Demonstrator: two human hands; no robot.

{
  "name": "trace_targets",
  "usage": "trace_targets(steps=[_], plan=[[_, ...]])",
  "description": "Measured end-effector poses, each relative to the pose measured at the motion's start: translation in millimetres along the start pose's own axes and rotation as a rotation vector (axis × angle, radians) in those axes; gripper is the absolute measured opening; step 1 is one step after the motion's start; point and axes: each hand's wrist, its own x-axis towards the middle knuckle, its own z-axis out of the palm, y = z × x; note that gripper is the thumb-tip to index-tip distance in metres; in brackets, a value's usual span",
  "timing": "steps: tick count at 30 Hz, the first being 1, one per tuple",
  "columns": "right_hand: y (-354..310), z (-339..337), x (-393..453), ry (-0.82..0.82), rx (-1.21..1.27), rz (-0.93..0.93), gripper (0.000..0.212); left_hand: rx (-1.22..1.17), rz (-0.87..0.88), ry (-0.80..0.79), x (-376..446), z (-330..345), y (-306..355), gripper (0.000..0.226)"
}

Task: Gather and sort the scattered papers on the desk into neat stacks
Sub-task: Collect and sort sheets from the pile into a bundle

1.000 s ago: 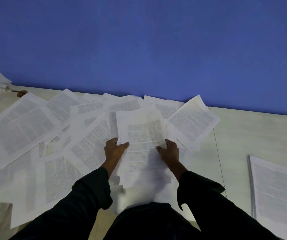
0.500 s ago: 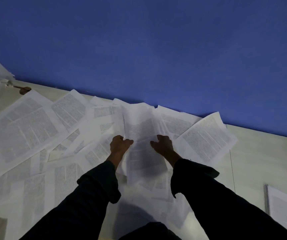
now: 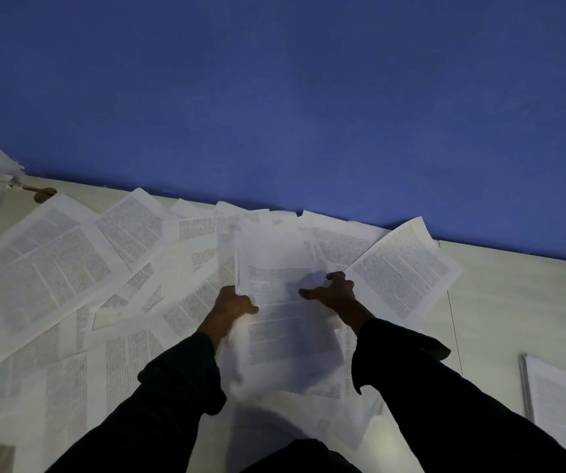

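Your left hand (image 3: 232, 303) grips the left edge of a bundle of printed sheets (image 3: 285, 302) at the middle of the bench (image 3: 513, 302), thumb curled over the top page. Your right hand (image 3: 334, 291) rests on the bundle's right side with fingers bent clawlike onto the paper (a full grip can't be told). Loose scattered papers (image 3: 52, 268) overlap all across the bench's left and back, up to the blue wall (image 3: 308, 97). A separate neat stack (image 3: 564, 404) lies well apart at the right edge.
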Motion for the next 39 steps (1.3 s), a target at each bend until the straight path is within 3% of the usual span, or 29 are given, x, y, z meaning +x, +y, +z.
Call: trace_targets(steps=[3,6,7,11,14,20,23,26,27,29,30,32,35,39], plan=[[7.4,11.2,-5.9,-0.113,0.272,-0.011,0.098,-0.118,-0.018,-0.109,-16.3,5.3,-8.1,0.048],[21.1,10.8,-17.8,-0.251,0.403,-0.059,0.046,-0.186,-0.059,-0.241,-25.9,0.7,-9.5,0.049],[27.8,6.7,-21.4,-0.28,0.454,-0.044,0.04,-0.195,-0.065,-0.269,-26.0,-3.2,-11.2,0.05],[53.5,-5.6,-26.9,-0.308,0.557,-0.059,0.057,-0.191,-0.021,-0.214,-30.6,-10.4,-12.5,0.051],[64.5,-9.0,-37.4,-0.481,0.592,-0.122,0.05,-0.248,0.044,-0.227,-39.0,-2.3,-4.5,0.059],[68.4,-23.1,-58.4,-0.533,0.651,-0.165,0.058,0.026,0.066,-0.63,-62.2,7.8,18.7,0.06],[63.3,-30.2,-72.2,-0.543,0.646,-0.216,0.051,-0.019,0.145,-0.504,-66.6,12.3,25.0,0.062],[59.9,-37.3,-84.6,-0.505,0.636,-0.237,0.051,0.018,0.169,-0.582,-71.0,17.0,24.2,0.064],[61.3,-39.4,-87.8,-0.495,0.638,-0.235,0.05,0.016,0.167,-0.539,-72.7,18.4,23.4,0.068],[68.7,-42.6,-94.5,-0.485,0.625,-0.195,0.047,-0.114,0.158,-0.272,-74.6,19.7,23.4,0.076],[75.7,-44.5,-97.8,-0.48,0.611,-0.167,0.049,-0.225,0.157,-0.114,-76.2,20.5,22.6,0.067],[96.5,-47.0,-103.6,-0.465,0.654,-0.086,0.055,-0.446,0.153,0.04,-76.8,21.0,17.3,0.043],[125.2,-40.5,-112.0,-0.447,0.857,0.003,0.049,-0.658,0.079,0.064,-82.2,25.6,7.4,0.042],[125.3,-17.4,-118.6,-0.366,0.965,-0.077,0.047,-0.776,-0.044,-0.077,-97.1,53.2,-11.4,0.041]])
